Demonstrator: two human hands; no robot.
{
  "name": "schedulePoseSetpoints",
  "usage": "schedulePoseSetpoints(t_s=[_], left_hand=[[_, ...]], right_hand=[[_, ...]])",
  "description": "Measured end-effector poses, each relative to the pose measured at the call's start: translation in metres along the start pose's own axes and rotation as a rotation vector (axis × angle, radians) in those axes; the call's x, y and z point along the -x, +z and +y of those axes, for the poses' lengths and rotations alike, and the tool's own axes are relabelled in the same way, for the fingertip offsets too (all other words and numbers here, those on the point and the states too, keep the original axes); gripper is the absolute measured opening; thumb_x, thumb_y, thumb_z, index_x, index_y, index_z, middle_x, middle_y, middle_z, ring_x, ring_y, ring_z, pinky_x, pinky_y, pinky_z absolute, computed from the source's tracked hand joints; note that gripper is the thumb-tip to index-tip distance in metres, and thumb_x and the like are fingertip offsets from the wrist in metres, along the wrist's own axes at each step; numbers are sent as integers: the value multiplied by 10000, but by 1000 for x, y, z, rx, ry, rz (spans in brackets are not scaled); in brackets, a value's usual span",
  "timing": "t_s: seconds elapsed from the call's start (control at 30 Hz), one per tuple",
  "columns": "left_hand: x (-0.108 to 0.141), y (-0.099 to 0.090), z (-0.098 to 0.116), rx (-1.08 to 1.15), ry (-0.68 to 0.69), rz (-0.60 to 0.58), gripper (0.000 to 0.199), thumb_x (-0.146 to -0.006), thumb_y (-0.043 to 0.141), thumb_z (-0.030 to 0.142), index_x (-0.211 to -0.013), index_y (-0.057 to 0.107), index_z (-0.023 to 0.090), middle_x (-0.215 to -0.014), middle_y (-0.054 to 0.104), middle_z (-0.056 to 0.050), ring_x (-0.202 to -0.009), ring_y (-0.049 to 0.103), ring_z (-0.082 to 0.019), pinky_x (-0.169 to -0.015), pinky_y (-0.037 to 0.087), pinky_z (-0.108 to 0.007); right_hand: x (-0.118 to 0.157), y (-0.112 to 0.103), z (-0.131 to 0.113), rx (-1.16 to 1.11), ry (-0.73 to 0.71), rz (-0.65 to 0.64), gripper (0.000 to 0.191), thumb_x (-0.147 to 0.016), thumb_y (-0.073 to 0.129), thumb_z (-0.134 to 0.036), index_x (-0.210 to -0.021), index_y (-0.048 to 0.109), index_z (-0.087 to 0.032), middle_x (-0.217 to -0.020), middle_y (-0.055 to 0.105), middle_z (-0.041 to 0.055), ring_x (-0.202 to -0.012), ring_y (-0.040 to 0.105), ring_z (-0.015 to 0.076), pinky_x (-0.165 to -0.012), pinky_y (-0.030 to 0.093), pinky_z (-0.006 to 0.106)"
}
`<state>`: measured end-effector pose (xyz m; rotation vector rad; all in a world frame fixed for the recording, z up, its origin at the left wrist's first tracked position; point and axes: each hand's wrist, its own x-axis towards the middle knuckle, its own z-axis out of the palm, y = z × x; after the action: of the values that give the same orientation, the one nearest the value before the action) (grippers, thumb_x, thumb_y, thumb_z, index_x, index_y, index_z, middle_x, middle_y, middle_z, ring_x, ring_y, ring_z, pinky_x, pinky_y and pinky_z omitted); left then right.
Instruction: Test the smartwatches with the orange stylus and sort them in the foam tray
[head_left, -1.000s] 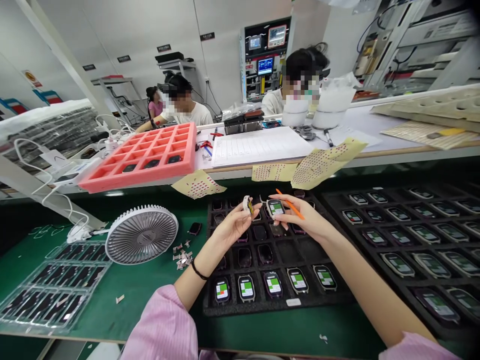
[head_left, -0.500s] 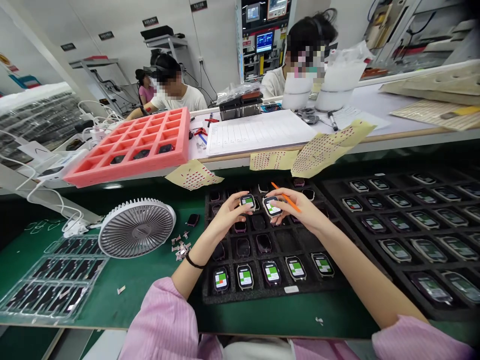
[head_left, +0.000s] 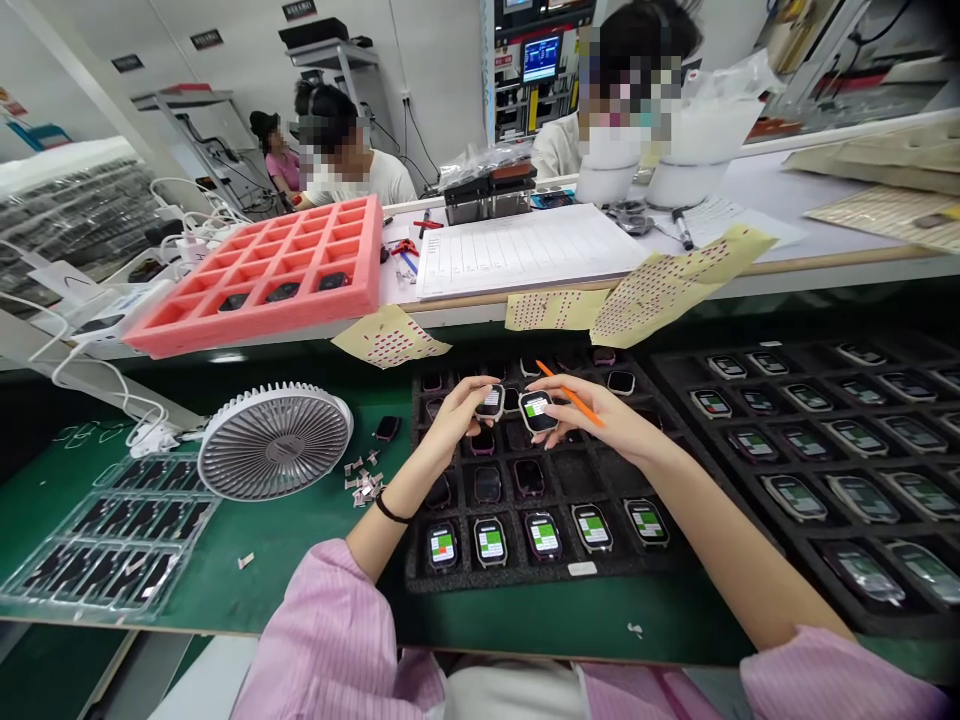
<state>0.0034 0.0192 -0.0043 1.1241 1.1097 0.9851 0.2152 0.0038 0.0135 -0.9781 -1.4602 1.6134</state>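
Observation:
My left hand (head_left: 459, 412) is closed round the edges of a watch (head_left: 490, 401) whose screen shows white and some dark. In my right hand (head_left: 592, 412) is a second watch (head_left: 536, 410), its screen lit white and green, and an orange pen (head_left: 574, 395) lies across the same fingers. Both watches are held close together, not touching, above a black foam tray (head_left: 502, 578). Lit watches fill the tray's front row, among them one at its near left (head_left: 442, 546); dark-screened watches sit in the rows behind.
A second black tray (head_left: 720, 480) of watches lies at the right. To the left stand a white fan (head_left: 276, 442) and a clear plastic tray (head_left: 105, 535) of black parts. A red foam tray (head_left: 262, 270) and paper sheets (head_left: 525, 250) rest on the shelf. People sit beyond.
The camera view has shifted slightly. The left watch has tilted, and its screen shows less green. The watch in my right hand has moved a little left relative to the tray.

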Motion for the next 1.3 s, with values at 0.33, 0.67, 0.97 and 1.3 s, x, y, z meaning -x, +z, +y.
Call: schedulePoseSetpoints(t_s=[0.33, 0.67, 0.97, 1.3], left_hand=[[3, 1, 2, -23, 28, -5, 306, -765, 659, 364, -1013, 624, 188, -776, 594, 3, -524, 525, -49, -401, 196, -138], [4, 0, 0, -32, 51, -27, 261, -824, 587, 346, -1040, 628, 207, -748, 587, 8, -547, 551, -62, -401, 232, -137], [10, -1, 8, -23, 51, -76, 328, -804, 624, 357, -1093, 612, 202, -878, 624, -29, -622, 571, -82, -417, 280, -139], [79, -28, 39, 242, 285, -378, 652, -527, 844, 493, -1124, 633, 343, -788, 618, -14, -451, 528, -80, -383, 369, -220]], right_hand=[[-1, 2, 0, 16, -21, 4, 388, -793, 694, -445, -1064, 588, -188, -814, 684, 21, -659, 739, 211, -605, 609, 328], [0, 5, -1, 55, -11, 47, 380, -765, 721, -426, -1041, 603, -193, -887, 642, 23, -633, 731, 194, -595, 609, 326], [1, 2, -3, 28, -20, 34, 387, -772, 713, -410, -1052, 586, -177, -880, 660, 35, -626, 724, 190, -590, 605, 334], [34, -4, -24, -119, -94, -158, 618, -591, 858, -369, -1119, 565, -242, -841, 677, 41, -536, 671, 178, -440, 564, 310]])
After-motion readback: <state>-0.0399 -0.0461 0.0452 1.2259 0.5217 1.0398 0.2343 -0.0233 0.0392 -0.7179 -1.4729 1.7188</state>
